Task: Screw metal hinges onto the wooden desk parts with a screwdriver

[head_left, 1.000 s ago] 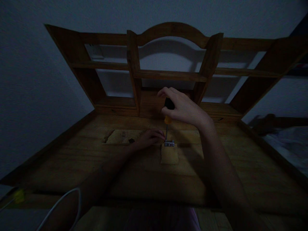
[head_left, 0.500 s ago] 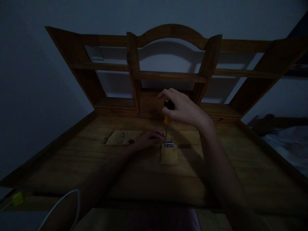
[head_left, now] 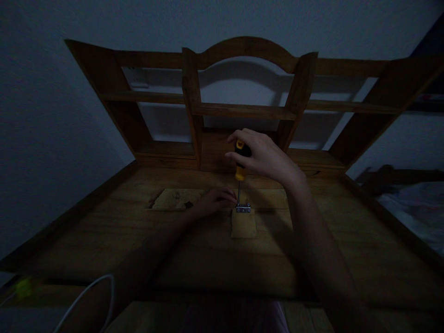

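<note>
Screwdriver [head_left: 240, 173] stood nearly upright above the metal hinge [head_left: 243, 209], its shaft running down to the hinge's left end; whether the tip sat in a screw was too small to tell. The right hand [head_left: 267, 155], above the hinge, had the yellow-and-black handle loosely between thumb and fingers, the fingers arched over its top and partly spread, the thumb reaching across its side. The left hand [head_left: 215, 200] lay low, just left of the hinge, fingers close together and slightly bent, their tips beside the foot of the shaft; whether they pinched anything could not be told.

Directly on the near side of the hinge was a pale wooden piece [head_left: 243, 225]. Farther left of the hinge, a rough pale strip [head_left: 171, 199] showed on the desktop [head_left: 104, 226], with a small dark piece [head_left: 188, 204] at its edge. Beyond the hinge rose the wooden shelf unit [head_left: 244, 111]. Nearer the viewer and left of the hinge, a white cord [head_left: 112, 296] curved over the left forearm.
</note>
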Tool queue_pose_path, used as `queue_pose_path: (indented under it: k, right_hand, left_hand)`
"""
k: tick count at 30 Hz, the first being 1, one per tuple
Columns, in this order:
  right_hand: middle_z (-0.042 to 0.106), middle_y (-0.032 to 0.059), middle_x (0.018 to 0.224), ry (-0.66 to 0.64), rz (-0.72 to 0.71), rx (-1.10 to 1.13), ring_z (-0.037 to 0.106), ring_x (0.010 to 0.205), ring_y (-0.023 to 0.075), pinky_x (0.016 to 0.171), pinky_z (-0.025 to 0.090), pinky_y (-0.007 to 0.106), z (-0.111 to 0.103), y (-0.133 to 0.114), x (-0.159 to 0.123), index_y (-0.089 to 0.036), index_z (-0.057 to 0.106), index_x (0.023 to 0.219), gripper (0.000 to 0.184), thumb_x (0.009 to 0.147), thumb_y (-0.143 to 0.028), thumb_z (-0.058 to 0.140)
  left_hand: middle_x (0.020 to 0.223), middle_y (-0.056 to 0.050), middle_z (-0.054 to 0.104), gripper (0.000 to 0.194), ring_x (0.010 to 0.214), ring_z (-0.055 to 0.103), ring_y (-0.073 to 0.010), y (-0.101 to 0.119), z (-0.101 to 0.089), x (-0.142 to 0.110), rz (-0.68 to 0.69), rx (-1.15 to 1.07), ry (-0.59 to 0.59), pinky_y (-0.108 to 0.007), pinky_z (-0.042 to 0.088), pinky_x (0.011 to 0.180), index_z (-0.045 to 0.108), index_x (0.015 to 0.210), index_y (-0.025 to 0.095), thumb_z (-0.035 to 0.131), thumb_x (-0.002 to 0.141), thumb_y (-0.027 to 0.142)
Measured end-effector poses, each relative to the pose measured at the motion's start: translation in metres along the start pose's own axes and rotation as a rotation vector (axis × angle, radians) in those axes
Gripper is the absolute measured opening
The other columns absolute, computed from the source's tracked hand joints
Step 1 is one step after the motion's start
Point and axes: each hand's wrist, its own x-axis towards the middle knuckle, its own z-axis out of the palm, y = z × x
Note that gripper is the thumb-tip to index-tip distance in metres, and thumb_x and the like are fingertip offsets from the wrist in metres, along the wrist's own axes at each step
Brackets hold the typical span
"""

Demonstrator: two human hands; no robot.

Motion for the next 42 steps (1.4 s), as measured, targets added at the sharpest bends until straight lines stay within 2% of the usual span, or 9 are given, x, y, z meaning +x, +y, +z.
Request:
queue_pose_path:
  k: [5,13,21,30,33,37,42]
  right_hand:
    - [0.065,0.0085,0.122,-0.021,0.024,-0.02,0.061,0.112,0.028,0.1,0.045,0.044,-0.0022,-0.0007,-0.0007,-0.022,0.059,0.12,0.034,0.086,-0.02,0.056]
    - [0.066,0.0071,0.124,-0.014,-0.011,0.025,0.062,0.114,0.0274,0.101,0.045,0.043,-0.0005,0.0018,-0.0018,-0.025,0.057,0.122,0.029,0.095,-0.034,0.056]
    - [0.061,0.0093,0.132,-0.037,0.037,-0.01,0.06,0.118,0.03,0.101,0.044,0.046,-0.003,-0.0033,-0.0019,-0.023,0.054,0.13,0.044,0.086,-0.022,0.056]
    - [0.069,0.0058,0.114,-0.042,-0.002,0.009,0.063,0.106,0.0258,0.096,0.045,0.04,-0.0051,-0.0009,-0.0016,-0.024,0.062,0.113,0.022,0.092,-0.028,0.057]
    - [0.066,0.006,0.117,-0.045,0.01,-0.009,0.062,0.106,0.0255,0.096,0.045,0.04,-0.0058,-0.0009,-0.0019,-0.025,0.061,0.113,0.026,0.088,-0.022,0.057]
    - [0.064,0.007,0.122,-0.053,0.026,0.006,0.061,0.109,0.027,0.097,0.045,0.042,-0.0048,-0.0019,-0.0024,-0.025,0.058,0.12,0.033,0.087,-0.023,0.056]
    - [0.067,0.0057,0.117,-0.035,-0.017,0.035,0.063,0.107,0.0258,0.097,0.046,0.041,-0.0031,0.0029,-0.0019,-0.025,0.06,0.117,0.025,0.093,-0.033,0.06]
  left_hand:
    - [0.112,-0.009,0.07,0.025,0.107,0.066,-0.0211,-0.0006,0.0,-0.0002,0.005,-0.005,0.002,-0.037,0.049,0.099,0.082,0.102,0.022,0.061,0.098,0.037]
    - [0.111,-0.009,0.07,0.024,0.108,0.065,-0.0212,-0.0039,-0.0005,0.0,0.011,-0.004,-0.002,-0.037,0.049,0.099,0.081,0.103,0.023,0.063,0.098,0.037]
    - [0.111,-0.009,0.071,0.024,0.105,0.066,-0.0208,0.0029,-0.0005,0.0,-0.009,0.002,0.001,-0.035,0.05,0.096,0.082,0.103,0.023,0.063,0.098,0.037]
    - [0.11,-0.008,0.071,0.024,0.105,0.066,-0.0203,-0.0015,-0.0008,0.0001,0.0,0.003,-0.001,-0.035,0.049,0.097,0.082,0.101,0.023,0.063,0.098,0.038]
    - [0.111,-0.008,0.071,0.023,0.106,0.066,-0.0202,-0.0031,-0.0012,-0.0003,-0.005,0.007,-0.003,-0.036,0.049,0.098,0.082,0.102,0.024,0.063,0.097,0.038]
    - [0.112,-0.008,0.071,0.023,0.106,0.066,-0.0204,-0.0035,-0.001,-0.0005,-0.017,0.025,-0.004,-0.036,0.049,0.098,0.082,0.103,0.024,0.063,0.097,0.036]
    - [0.111,-0.008,0.07,0.023,0.107,0.066,-0.0211,-0.0018,-0.0006,-0.0002,0.009,0.011,-0.006,-0.036,0.049,0.099,0.082,0.103,0.024,0.063,0.097,0.036]
